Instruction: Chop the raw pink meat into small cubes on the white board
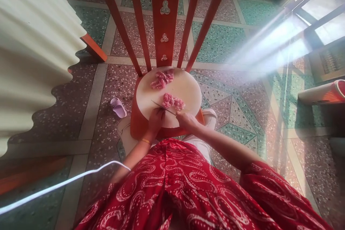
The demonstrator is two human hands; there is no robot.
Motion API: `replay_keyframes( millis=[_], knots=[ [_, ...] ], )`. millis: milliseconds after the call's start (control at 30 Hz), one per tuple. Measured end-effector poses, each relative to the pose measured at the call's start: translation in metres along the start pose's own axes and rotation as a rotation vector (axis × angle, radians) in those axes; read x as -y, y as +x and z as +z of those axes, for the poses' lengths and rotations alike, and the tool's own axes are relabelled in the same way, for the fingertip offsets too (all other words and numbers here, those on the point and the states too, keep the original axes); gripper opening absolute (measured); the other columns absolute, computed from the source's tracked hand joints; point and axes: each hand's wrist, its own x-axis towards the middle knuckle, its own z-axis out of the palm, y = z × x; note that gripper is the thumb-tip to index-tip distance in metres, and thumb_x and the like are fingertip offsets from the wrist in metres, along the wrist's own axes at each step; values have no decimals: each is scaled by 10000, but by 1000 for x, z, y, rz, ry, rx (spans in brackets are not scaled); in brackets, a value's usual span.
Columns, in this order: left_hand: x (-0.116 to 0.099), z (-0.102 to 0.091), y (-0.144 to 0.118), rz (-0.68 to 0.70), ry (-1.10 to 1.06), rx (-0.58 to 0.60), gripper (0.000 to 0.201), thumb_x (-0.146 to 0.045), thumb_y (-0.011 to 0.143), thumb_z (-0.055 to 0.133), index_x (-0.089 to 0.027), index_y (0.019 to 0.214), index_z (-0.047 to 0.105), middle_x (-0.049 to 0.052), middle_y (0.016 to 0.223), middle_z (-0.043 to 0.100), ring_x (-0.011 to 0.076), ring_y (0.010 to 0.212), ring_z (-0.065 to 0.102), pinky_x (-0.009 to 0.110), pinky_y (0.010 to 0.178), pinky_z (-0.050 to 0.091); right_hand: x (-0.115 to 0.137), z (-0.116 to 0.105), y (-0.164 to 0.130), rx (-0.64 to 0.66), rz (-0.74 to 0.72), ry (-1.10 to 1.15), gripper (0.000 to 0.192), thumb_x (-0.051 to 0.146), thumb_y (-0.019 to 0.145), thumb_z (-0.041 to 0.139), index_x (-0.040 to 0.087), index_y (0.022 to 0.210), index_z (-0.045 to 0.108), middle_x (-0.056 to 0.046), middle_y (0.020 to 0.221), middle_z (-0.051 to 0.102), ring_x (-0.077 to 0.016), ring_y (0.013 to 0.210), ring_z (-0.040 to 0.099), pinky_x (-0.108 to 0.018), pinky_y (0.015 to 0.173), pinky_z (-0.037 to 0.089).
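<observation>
- Red patterned cloth (pixel 194 187) fills the bottom of the head view, closest to the lens; both bare forearms reach out of it toward a round white cutting board (pixel 185 86) lying on the seat of a red wooden chair (pixel 164 18).
- Left hand (pixel 156 120) rests at the board's near edge, fingers curled downward beside the blade; whether it pins anything under them I cannot tell, since the knuckles hide the fingertips.
- Right hand (pixel 185 119) is wrapped closed around the handle of a knife (pixel 163 107), the handle itself hidden inside the fist.
- Its blade runs from the right fist toward the left and slightly away, so its long axis crosses in front of the left hand's knuckles and its tip points to the board's left side.
- Just past the blade, on the far side, lies the near heap of pink meat pieces (pixel 173 101), touching or almost touching the edge; it sits away from both hands, a little closer to the right one.
- A second heap of meat (pixel 162 79) lies well beyond, near the board's far rim by the chair back.
- On the terrazzo floor (pixel 226 39) to the left lies a pale lilac slipper (pixel 118 107), and a white cable (pixel 61 185) crosses the lower left.
</observation>
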Motion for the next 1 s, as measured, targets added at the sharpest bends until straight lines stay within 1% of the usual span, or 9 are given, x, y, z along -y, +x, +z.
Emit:
replay_keyframes(
  millis=[133,233,300,400,533,667,800,900,1000],
  knots=[
    [3,0,0,40,28,13,191,-217,888,442,-162,928,620,96,883,622,223,880,554,381,812,483,25,-8,30,-76,-79,74,348,142,900,336,155,1232,436,-147,1013,649,-228,891,644,-311,722,478],
    [3,-2,0,73,58,44,186,-192,883,437,-157,915,617,95,847,617,223,842,560,386,792,485,34,-10,38,-94,-79,83,395,120,900,315,136,1287,391,-164,1048,637,-223,928,635,-327,768,470],
    [3,-4,0,70,48,38,169,-205,877,460,-156,916,617,93,865,618,222,853,559,383,793,486,24,-5,31,-60,-68,76,386,125,903,323,141,1283,390,-153,1021,646,-213,922,637,-312,761,471],
    [1,-6,1,55,-2,12,170,-210,878,470,-160,936,622,87,923,620,214,895,552,368,812,487,-6,7,9,-10,-7,40,346,139,895,368,166,1235,424,-122,975,659,-204,892,645,-278,720,474],
    [-1,-10,1,43,-74,-10,185,-207,885,460,-158,937,630,87,952,621,202,914,550,361,829,486,-29,14,-11,-67,77,-18,305,193,925,338,187,1211,443,-114,930,663,-223,850,653,-286,666,476],
    [-1,-14,-1,-10,-90,-22,198,-227,897,451,-176,954,634,82,975,628,195,941,557,365,848,482,-16,11,-17,-71,17,-18,258,231,939,333,190,1154,469,-96,837,666,-220,779,663,-277,626,474],
    [3,-11,-2,16,-51,22,211,-231,904,441,-176,972,633,82,963,637,201,924,563,376,836,488,-3,6,-12,-14,7,-14,255,197,925,343,180,1144,474,-103,856,667,-224,813,659,-284,644,479],
    [7,-6,-2,27,-43,14,207,-243,899,453,-169,973,632,83,962,637,207,929,562,374,833,493,10,-1,7,7,-23,13,349,152,905,351,184,1247,414,-108,932,665,-217,847,653,-284,666,480],
    [8,-5,-2,38,-24,34,206,-250,891,464,-166,987,626,88,948,637,218,934,565,378,830,494,29,-9,32,-53,-74,42,393,130,909,316,179,1295,372,-127,1014,651,-210,896,642,-294,709,479]
  ],
)
